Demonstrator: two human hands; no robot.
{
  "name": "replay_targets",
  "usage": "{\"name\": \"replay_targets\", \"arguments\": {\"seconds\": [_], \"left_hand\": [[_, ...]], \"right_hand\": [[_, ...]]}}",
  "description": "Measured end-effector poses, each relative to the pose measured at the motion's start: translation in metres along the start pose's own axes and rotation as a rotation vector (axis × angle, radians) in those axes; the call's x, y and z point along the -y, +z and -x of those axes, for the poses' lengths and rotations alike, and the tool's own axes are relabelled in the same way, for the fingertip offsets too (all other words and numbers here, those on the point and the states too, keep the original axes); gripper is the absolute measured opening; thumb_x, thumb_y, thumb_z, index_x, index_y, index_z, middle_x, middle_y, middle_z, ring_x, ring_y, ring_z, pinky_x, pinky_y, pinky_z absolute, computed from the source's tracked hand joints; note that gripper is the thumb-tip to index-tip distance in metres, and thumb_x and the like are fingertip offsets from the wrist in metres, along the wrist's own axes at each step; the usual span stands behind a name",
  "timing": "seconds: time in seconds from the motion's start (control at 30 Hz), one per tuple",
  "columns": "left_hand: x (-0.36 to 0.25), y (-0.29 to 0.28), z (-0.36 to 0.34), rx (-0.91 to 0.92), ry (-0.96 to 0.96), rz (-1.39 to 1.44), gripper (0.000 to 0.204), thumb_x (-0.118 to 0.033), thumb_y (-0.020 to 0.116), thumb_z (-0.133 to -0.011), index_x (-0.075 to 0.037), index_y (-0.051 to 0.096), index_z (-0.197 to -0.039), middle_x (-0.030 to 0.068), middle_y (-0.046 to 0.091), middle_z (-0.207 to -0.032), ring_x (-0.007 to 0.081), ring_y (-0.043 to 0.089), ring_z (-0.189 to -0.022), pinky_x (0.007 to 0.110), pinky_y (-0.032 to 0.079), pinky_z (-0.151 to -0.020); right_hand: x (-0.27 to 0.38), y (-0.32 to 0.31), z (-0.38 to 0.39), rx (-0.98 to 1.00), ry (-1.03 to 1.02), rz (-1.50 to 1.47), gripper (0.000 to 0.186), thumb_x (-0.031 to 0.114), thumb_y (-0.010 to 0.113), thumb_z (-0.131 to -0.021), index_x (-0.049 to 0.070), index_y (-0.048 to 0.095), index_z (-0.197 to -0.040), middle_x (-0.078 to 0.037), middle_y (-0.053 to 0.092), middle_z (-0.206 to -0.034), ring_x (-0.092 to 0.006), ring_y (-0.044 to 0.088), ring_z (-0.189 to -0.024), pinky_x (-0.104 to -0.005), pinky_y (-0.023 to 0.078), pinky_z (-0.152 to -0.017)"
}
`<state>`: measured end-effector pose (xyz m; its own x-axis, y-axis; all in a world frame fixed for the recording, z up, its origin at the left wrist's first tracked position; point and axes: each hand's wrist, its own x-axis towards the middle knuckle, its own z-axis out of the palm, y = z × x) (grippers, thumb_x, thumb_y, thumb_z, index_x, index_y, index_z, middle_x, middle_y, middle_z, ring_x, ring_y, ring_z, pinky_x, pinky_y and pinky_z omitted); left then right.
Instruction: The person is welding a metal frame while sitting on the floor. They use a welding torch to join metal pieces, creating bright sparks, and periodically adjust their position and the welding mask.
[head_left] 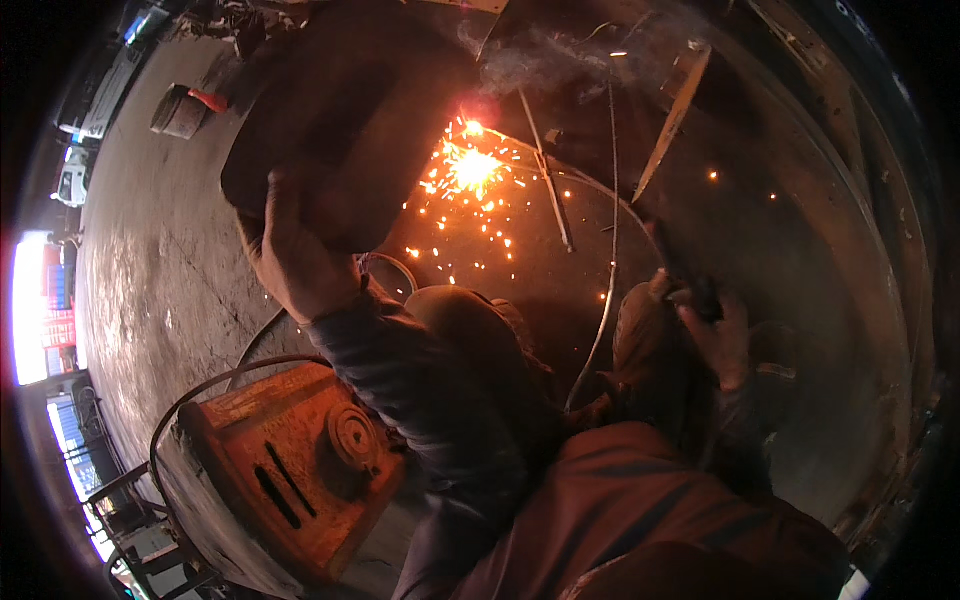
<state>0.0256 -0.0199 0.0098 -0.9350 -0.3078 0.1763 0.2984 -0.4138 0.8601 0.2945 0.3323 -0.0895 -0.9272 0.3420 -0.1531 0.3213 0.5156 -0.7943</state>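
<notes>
My left hand (pixel 290 250) is closed on the lower edge of a dark welding shield (pixel 350 130), raised at the upper left. My right hand (pixel 722 335) grips a dark electrode holder (pixel 688 280) at the right, beside my knee. From the holder a long, thin welding rod (pixel 600 187) curves up and left. Near its far end a bright welding arc (pixel 473 170) throws orange sparks downward, and smoke rises above it. The glare and the shield hide the metal at the arc.
An orange metal box (pixel 290 460) with slots and a round dial stands at the lower left, a cable (pixel 180 410) looping over it. A pointed metal strip (pixel 675 120) and a thin rod (pixel 546 170) lie beyond the arc. A bucket (pixel 180 112) sits at the far left.
</notes>
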Motion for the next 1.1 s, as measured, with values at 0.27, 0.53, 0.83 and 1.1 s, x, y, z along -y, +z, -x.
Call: {"name": "replay_targets", "arguments": {"seconds": [0.27,0.53,0.83,1.1], "left_hand": [[0.007,-0.025,-0.012,-0.068,0.007,0.031,0.045,-0.013,0.07,-0.092,0.0,0.058,-0.133,0.015,0.063,-0.126,0.0305,0.064,-0.111,0.044,0.055,-0.094],[0.001,-0.064,-0.024,0.018,-0.094,-0.058,0.043,-0.017,0.064,-0.097,-0.004,0.055,-0.137,0.0136,0.062,-0.128,0.0304,0.063,-0.113,0.047,0.053,-0.094],[0.087,-0.166,0.046,0.032,-0.375,-0.109,0.046,-0.02,0.062,-0.099,-0.004,0.05,-0.141,0.0141,0.062,-0.129,0.032,0.064,-0.114,0.047,0.055,-0.094],[0.234,-0.355,0.108,-0.201,-0.402,-0.852,0.04,-0.024,0.068,-0.095,0.005,0.062,-0.122,0.0155,0.07,-0.102,0.0279,0.066,-0.089,0.041,0.054,-0.076]], "right_hand": [[-0.111,-0.041,0.055,-0.373,0.178,0.142,0.071,0.046,0.072,-0.092,-0.008,0.053,-0.134,-0.026,0.062,-0.13,-0.0403,0.063,-0.115,-0.0449,0.049,-0.096],[-0.19,-0.003,-0.011,-0.169,0.268,0.022,0.08,0.038,0.072,-0.085,-0.013,0.045,-0.14,-0.033,0.061,-0.127,-0.0422,0.06,-0.122,-0.0458,0.046,-0.101],[-0.313,0.025,-0.081,-0.234,0.433,0.044,0.074,0.036,0.072,-0.085,-0.002,0.046,-0.144,-0.03,0.063,-0.126,-0.0439,0.062,-0.118,-0.0463,0.048,-0.099],[-0.365,0.059,-0.137,-0.28,0.357,0.441,0.074,0.021,0.066,-0.086,0.005,0.035,-0.151,-0.024,0.067,-0.114,-0.0424,0.067,-0.099,-0.0513,0.052,-0.085]]}}
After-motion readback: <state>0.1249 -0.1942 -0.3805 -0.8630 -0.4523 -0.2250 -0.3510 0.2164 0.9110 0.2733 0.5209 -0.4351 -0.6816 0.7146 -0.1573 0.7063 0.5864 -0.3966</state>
